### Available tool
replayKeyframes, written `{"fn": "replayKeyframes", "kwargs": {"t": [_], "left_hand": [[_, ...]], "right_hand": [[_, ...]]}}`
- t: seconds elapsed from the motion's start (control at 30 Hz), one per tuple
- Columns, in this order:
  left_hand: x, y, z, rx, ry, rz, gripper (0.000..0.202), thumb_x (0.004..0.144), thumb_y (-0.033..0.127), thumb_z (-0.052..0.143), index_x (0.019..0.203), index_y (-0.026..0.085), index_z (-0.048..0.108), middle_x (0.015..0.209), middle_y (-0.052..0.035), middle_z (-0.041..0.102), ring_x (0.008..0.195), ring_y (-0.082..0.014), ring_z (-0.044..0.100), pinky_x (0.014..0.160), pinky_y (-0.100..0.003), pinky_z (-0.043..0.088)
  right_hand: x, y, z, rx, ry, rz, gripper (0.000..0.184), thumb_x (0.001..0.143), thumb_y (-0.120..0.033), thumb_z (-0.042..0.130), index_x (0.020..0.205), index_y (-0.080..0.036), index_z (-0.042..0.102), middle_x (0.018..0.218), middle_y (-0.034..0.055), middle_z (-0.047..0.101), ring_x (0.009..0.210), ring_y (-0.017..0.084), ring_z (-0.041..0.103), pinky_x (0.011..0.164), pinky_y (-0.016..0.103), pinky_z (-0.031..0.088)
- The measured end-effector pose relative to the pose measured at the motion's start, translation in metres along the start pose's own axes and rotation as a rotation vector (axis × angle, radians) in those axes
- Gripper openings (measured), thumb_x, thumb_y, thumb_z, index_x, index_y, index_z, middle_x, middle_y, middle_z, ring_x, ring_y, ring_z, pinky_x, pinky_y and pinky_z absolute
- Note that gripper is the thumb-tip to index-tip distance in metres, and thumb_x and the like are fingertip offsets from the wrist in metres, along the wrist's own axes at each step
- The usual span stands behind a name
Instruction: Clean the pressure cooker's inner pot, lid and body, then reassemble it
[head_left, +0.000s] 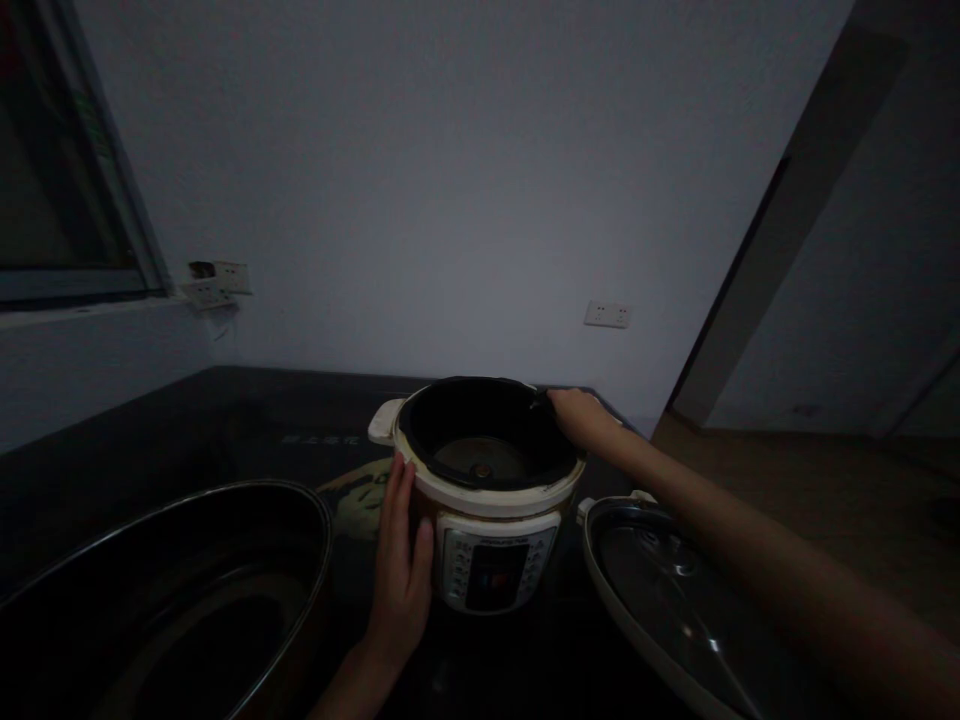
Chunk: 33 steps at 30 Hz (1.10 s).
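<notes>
An electric pressure cooker (496, 500) stands lidless on the dark tabletop, its white-rimmed body tilted slightly towards me in view. Its dark inside shows a lighter round plate (484, 458) with a small knob in the middle. My left hand (405, 570) lies against the cooker's left side, fingers stretched out, thumb apart. At the right of the rim, my right hand (581, 415) is closed, its fingertips hidden over the inner edge. Something dark shows at those fingers, too dim to name. Below my right forearm lies the cooker's lid (675, 590), partly covered by the arm.
A large dark pot (315, 500) stands at the lower left, close to my left forearm. The black table (247, 410) reaches back to a pale wall with sockets (607, 314). More sockets (225, 278) sit by the window at the left. The room is dim.
</notes>
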<state>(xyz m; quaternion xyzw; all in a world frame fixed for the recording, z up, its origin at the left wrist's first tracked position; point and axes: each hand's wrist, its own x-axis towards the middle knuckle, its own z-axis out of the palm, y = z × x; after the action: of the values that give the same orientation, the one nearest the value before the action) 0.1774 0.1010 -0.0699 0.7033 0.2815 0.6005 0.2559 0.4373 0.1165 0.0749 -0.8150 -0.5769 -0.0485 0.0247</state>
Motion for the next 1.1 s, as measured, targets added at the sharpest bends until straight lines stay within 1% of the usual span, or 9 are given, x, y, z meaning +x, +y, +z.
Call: {"fn": "replayKeyframes", "kwargs": {"t": [0.1, 0.2, 0.4, 0.57, 0.7, 0.83, 0.97, 1.1], "left_hand": [[0.0, 0.0, 0.001, 0.002, -0.001, -0.008, 0.053, 0.099, 0.026, 0.036, 0.148, 0.041, 0.022, 0.16, 0.0045, 0.017, 0.146, -0.0172, 0.016, 0.119, -0.039, 0.014], [-0.001, 0.0, 0.0, 0.005, -0.004, -0.015, 0.053, 0.099, 0.026, 0.035, 0.148, 0.042, 0.021, 0.16, 0.0054, 0.017, 0.146, -0.0167, 0.016, 0.119, -0.039, 0.015], [-0.002, -0.001, 0.0, 0.006, -0.003, -0.016, 0.053, 0.099, 0.026, 0.035, 0.148, 0.042, 0.021, 0.16, 0.0053, 0.017, 0.146, -0.0171, 0.016, 0.119, -0.04, 0.016], [-0.002, 0.001, 0.0, 0.006, 0.001, -0.03, 0.053, 0.099, 0.027, 0.035, 0.148, 0.042, 0.021, 0.16, 0.0043, 0.018, 0.146, -0.0191, 0.017, 0.119, -0.043, 0.018], [-0.002, 0.0, 0.001, 0.017, 0.009, -0.024, 0.053, 0.099, 0.026, 0.035, 0.148, 0.04, 0.022, 0.16, 0.0036, 0.019, 0.146, -0.0198, 0.018, 0.118, -0.043, 0.02], [-0.003, -0.002, 0.001, 0.023, 0.006, -0.013, 0.054, 0.099, 0.024, 0.035, 0.149, 0.039, 0.021, 0.16, 0.0019, 0.018, 0.146, -0.0205, 0.017, 0.118, -0.045, 0.018], [-0.003, -0.002, 0.0, 0.03, -0.021, -0.025, 0.056, 0.099, 0.024, 0.035, 0.15, 0.038, 0.018, 0.161, 0.0001, 0.015, 0.146, -0.0213, 0.016, 0.118, -0.047, 0.018], [-0.002, 0.0, 0.0, 0.014, -0.012, -0.015, 0.054, 0.099, 0.025, 0.033, 0.149, 0.039, 0.018, 0.161, 0.0002, 0.016, 0.146, -0.0216, 0.016, 0.118, -0.049, 0.016]], "right_hand": [[-0.005, 0.005, 0.001, 0.016, 0.0, 0.003, 0.03, 0.091, -0.034, 0.058, 0.114, -0.015, 0.059, 0.116, 0.0089, 0.062, 0.101, 0.021, 0.062, 0.087, 0.043, 0.052], [0.002, 0.006, 0.002, 0.052, 0.001, 0.02, 0.03, 0.092, -0.035, 0.057, 0.115, -0.016, 0.059, 0.117, 0.0085, 0.062, 0.101, 0.021, 0.062, 0.087, 0.042, 0.052], [0.047, -0.003, 0.004, 0.143, -0.002, 0.102, 0.034, 0.091, -0.035, 0.059, 0.119, -0.016, 0.057, 0.12, 0.0091, 0.06, 0.102, 0.022, 0.062, 0.085, 0.042, 0.053], [0.081, -0.021, 0.004, 0.23, 0.004, 0.133, 0.034, 0.091, -0.035, 0.059, 0.12, -0.017, 0.056, 0.121, 0.0091, 0.059, 0.103, 0.022, 0.061, 0.085, 0.042, 0.053], [0.098, -0.04, 0.005, 0.308, 0.005, 0.112, 0.035, 0.091, -0.035, 0.059, 0.12, -0.017, 0.056, 0.121, 0.0091, 0.059, 0.102, 0.022, 0.061, 0.085, 0.042, 0.053], [0.108, -0.057, 0.006, 0.382, 0.006, 0.06, 0.034, 0.091, -0.035, 0.059, 0.12, -0.017, 0.056, 0.121, 0.0088, 0.059, 0.102, 0.022, 0.062, 0.085, 0.043, 0.053], [0.112, -0.069, 0.009, 0.442, 0.014, -0.008, 0.033, 0.091, -0.035, 0.058, 0.12, -0.018, 0.056, 0.121, 0.0082, 0.059, 0.101, 0.022, 0.062, 0.085, 0.043, 0.053], [0.11, -0.078, 0.012, 0.487, 0.039, -0.074, 0.033, 0.091, -0.035, 0.058, 0.12, -0.017, 0.056, 0.121, 0.0081, 0.059, 0.102, 0.022, 0.062, 0.085, 0.043, 0.053]]}}
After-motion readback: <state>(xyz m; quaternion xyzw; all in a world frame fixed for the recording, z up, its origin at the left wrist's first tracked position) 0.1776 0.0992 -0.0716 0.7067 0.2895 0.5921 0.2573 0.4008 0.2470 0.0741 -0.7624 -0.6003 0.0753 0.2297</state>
